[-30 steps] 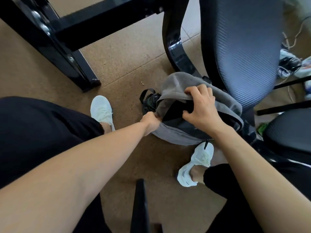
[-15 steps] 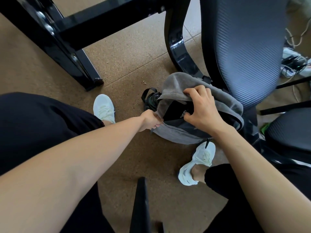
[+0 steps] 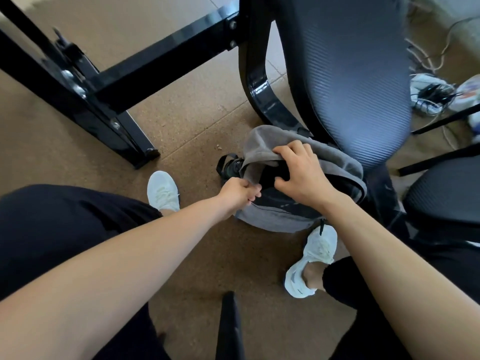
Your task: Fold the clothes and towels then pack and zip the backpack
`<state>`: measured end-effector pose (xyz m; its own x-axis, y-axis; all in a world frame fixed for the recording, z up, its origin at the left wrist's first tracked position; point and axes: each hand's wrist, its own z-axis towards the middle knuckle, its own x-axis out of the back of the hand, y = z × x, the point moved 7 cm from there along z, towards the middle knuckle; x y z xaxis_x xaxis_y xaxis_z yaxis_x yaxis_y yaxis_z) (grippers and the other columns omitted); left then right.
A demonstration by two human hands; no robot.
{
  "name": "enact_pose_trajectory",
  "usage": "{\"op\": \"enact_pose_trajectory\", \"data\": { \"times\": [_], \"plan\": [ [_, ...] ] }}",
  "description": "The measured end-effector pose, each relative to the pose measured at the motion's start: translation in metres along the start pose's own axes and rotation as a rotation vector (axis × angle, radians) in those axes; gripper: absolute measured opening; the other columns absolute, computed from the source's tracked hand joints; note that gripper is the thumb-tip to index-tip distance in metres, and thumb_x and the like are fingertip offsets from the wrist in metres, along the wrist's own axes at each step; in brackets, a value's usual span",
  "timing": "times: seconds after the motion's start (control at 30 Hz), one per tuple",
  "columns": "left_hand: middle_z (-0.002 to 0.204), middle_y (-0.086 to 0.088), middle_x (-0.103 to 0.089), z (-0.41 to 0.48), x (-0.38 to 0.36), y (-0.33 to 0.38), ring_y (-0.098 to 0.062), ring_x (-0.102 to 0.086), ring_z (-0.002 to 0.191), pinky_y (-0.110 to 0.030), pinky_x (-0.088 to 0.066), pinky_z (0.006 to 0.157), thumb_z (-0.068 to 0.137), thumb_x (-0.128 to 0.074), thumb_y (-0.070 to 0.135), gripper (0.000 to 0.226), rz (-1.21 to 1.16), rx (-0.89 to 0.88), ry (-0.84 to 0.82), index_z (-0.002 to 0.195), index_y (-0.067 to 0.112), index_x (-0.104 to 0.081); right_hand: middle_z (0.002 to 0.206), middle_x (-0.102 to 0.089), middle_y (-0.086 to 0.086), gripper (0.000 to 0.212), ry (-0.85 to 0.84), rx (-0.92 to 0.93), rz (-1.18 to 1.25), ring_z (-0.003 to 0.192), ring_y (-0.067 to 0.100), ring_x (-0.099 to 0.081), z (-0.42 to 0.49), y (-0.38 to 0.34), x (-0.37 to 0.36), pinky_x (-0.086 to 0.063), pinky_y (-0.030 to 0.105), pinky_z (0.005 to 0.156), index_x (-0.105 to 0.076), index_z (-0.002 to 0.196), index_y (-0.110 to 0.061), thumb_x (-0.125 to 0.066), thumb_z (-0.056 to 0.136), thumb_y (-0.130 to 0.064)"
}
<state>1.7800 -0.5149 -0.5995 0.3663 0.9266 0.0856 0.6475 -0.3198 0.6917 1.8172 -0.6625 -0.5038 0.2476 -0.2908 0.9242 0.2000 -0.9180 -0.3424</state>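
A grey backpack (image 3: 272, 219) sits on the brown floor (image 3: 194, 113) between the person's white sneakers (image 3: 163, 190), against the base of a black mesh office chair (image 3: 350, 74). The right hand (image 3: 301, 175) grips the bag's upper flap, fingers (image 3: 293, 149) curled over the grey fabric, showing the dark inside. The left hand (image 3: 240, 194) pinches the near edge at the opening's left corner. A black metal frame (image 3: 109, 107) stands to the left, and tangled cables (image 3: 431, 97) lie far right.

just one head cam, looking steeply down past both forearms, close over the floor (image 3: 197, 120), backpack (image 3: 275, 219) mid-frame
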Motion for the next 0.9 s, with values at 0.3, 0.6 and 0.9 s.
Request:
{"op": "enact_pose_trajectory", "data": {
  "times": [0.3, 0.6, 0.9],
  "plan": [
    [0.066, 0.006, -0.061, -0.044, 0.010, 0.075, -0.009, -0.057, 0.068, -0.025, -0.045, 0.069, 0.103, -0.059, 0.031, 0.031, 0.073, -0.291, 0.115, 0.080, 0.018, -0.074, 0.132, -0.048, -0.003, 0.070, -0.054, -0.015, 0.028, 0.128, 0.021, -0.041, -0.001, 0.019, 0.012, -0.037, 0.043, 0.104, -0.046, 0.146, -0.027, -0.072, 0.084, -0.045],
    [0.070, 0.007, -0.064, -0.035, 0.026, 0.117, -0.003, -0.055, 0.060, -0.012, -0.041, 0.053, 0.106, -0.054, 0.030, 0.032, 0.080, -0.366, 0.180, 0.086, 0.019, -0.077, 0.134, -0.054, 0.003, 0.064, 0.037, -0.151, -0.024, 0.127, 0.029, -0.046, -0.008, 0.044, 0.024, -0.036, 0.046, 0.105, -0.048, 0.144, -0.023, -0.071, 0.086, -0.038],
    [0.107, 0.012, -0.063, -0.040, 0.063, 0.099, -0.015, -0.058, 0.106, -0.033, -0.043, 0.088, 0.096, -0.063, 0.037, 0.018, 0.323, -0.255, 0.393, 0.111, 0.028, -0.066, 0.137, -0.053, 0.003, 0.064, 0.070, -0.106, -0.007, 0.129, 0.028, -0.043, -0.022, 0.039, 0.032, -0.036, 0.044, 0.104, -0.049, 0.144, -0.022, -0.072, 0.086, -0.037]
  ]
}}
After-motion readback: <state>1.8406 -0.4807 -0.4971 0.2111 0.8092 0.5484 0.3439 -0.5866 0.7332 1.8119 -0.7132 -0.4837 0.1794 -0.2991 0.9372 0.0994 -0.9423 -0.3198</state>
